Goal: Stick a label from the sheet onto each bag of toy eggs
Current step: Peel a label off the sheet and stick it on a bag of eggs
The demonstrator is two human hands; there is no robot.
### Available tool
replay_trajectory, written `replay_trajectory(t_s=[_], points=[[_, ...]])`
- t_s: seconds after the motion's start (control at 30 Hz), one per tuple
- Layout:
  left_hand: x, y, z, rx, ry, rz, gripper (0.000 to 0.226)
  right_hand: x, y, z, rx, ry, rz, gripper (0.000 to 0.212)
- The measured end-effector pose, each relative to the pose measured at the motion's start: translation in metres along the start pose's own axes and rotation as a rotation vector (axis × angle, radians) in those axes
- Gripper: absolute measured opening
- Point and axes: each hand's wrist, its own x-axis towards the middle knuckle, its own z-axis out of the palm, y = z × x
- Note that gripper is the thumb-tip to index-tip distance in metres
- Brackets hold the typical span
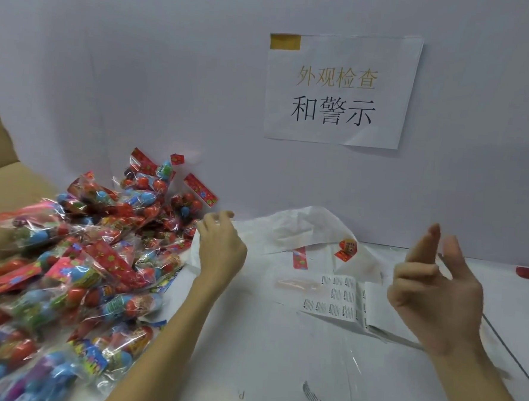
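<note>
**Reaching for the next bag of toy eggs**

We are stretching our left hand (222, 244) toward the right edge of the heap of bags of toy eggs (77, 257), which is covering the left side of the table (277, 371) and leaning against the back wall. Its fingers are curling loosely at the heap's edge; whether they are already pinching cellophane we cannot tell. We are holding our right hand (434, 291) up above the right side of the table, fingers relaxed and spread, gripping nothing. The label sheet (336, 297) is lying flat just beside it, toward the table's middle, with a crumpled white plastic bag (301, 230) behind it near the wall.

We are judging the bags light, crinkly and slippery, with hard eggs shifting inside, so the flat red header card at the top is looking like the surest place to take hold. The labels are thin and likely to curl, so we are planning to lift one by a corner.
</note>
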Motion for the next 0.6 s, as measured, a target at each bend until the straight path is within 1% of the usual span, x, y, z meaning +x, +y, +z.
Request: replay_trajectory(t_s=[0.03, 0.07, 0.1, 0.13, 0.17, 0.23, 0.33, 0.43, 0.6], points=[[0.005, -0.012, -0.005, 0.247, 0.012, -0.029, 0.047, 0.004, 0.004, -0.002, -0.081, 0.081, -0.023, 0.053], [0.009, -0.022, -0.012, 0.469, -0.026, -0.099, 0.050, 0.007, 0.008, -0.003, -0.185, 0.172, -0.061, 0.045], [0.011, -0.032, -0.019, 0.628, -0.094, -0.186, 0.051, 0.011, 0.013, -0.005, -0.283, 0.259, -0.096, 0.037], [0.012, -0.042, -0.024, 0.710, -0.153, -0.256, 0.053, 0.015, 0.018, -0.006, -0.352, 0.328, -0.107, 0.034], [0.014, -0.051, -0.025, 0.739, -0.195, -0.293, 0.054, 0.018, 0.024, -0.005, -0.393, 0.373, -0.100, 0.035], [0.017, -0.063, -0.025, 0.748, -0.228, -0.290, 0.053, 0.024, 0.033, -0.005, -0.436, 0.425, -0.060, 0.039], [0.017, -0.066, -0.025, 0.771, -0.151, -0.235, 0.042, 0.028, 0.040, -0.006, -0.456, 0.454, -0.025, 0.042], [0.015, -0.066, -0.025, 0.776, -0.098, -0.219, 0.035, 0.029, 0.043, -0.009, -0.484, 0.463, -0.001, 0.043], [0.015, -0.070, -0.020, 0.773, -0.077, -0.207, 0.032, 0.030, 0.044, -0.010, -0.511, 0.491, 0.026, 0.043]])
